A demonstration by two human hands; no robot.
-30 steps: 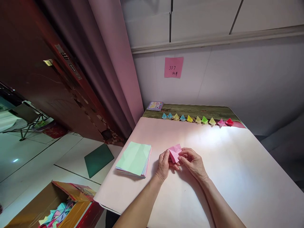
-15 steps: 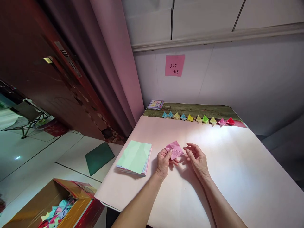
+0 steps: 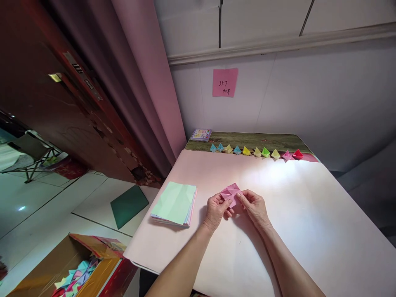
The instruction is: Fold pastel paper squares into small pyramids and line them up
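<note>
A small folded pink paper piece (image 3: pixel 231 192) is held just above the pale pink table cover (image 3: pixel 303 214). My left hand (image 3: pixel 216 211) pinches its lower left edge with thumb and fingers. My right hand (image 3: pixel 254 208) pinches its right edge, fingers curled. Both hands are closed on the paper at the middle of the table. To the left of my left hand lies a stack of coloured paper sheets (image 3: pixel 175 203) with a light green sheet on top.
A row of several small folded paper shapes (image 3: pixel 255 152) lines the far edge. A purple paper pack (image 3: pixel 201 135) lies at the far left corner. A pink note (image 3: pixel 225 82) hangs on the wall. A cardboard box (image 3: pixel 62 268) of folded pieces and a green board (image 3: pixel 129 205) sit on the floor.
Half a second ago my right hand was off the pink paper with fingers apart; it has come back and gripped the right edge. The paper has turned slightly in my left hand.
</note>
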